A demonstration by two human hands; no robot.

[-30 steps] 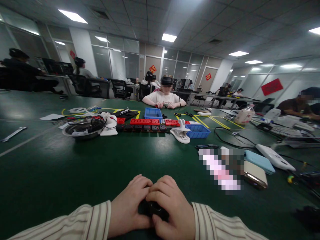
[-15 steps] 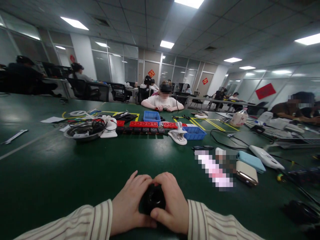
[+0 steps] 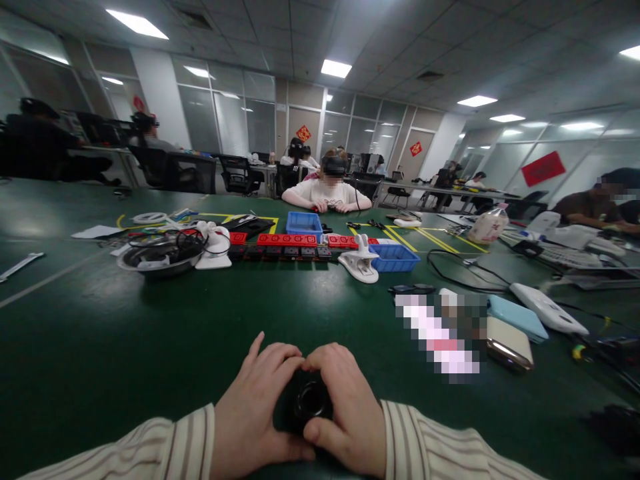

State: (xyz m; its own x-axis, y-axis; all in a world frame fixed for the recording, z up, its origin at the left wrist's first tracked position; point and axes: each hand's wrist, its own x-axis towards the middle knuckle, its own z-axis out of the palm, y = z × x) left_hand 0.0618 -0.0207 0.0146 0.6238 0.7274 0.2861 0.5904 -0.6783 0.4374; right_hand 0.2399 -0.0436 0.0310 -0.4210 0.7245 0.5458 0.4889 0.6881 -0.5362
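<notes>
Both hands meet low in the middle of the view, on the green table (image 3: 125,347). My left hand (image 3: 253,407) and my right hand (image 3: 347,410) are curled round a small round black object (image 3: 309,400) with a ring-shaped top. The fingertips of both touch above it, and my right thumb presses its lower edge. My left forefinger sticks out a little. I cannot make out what the object is. Striped sleeves cover both wrists.
A metal bowl of cables (image 3: 157,253), red and black socket strips (image 3: 287,241), two blue bins (image 3: 395,259), a white clip (image 3: 359,267) lie mid-table. Phones and cases (image 3: 510,330) are at the right. A person (image 3: 327,193) sits opposite; others work around.
My hands have parted slightly, so the black round object shows between them. My left forefinger has lifted outward. The camera has shifted a little.
</notes>
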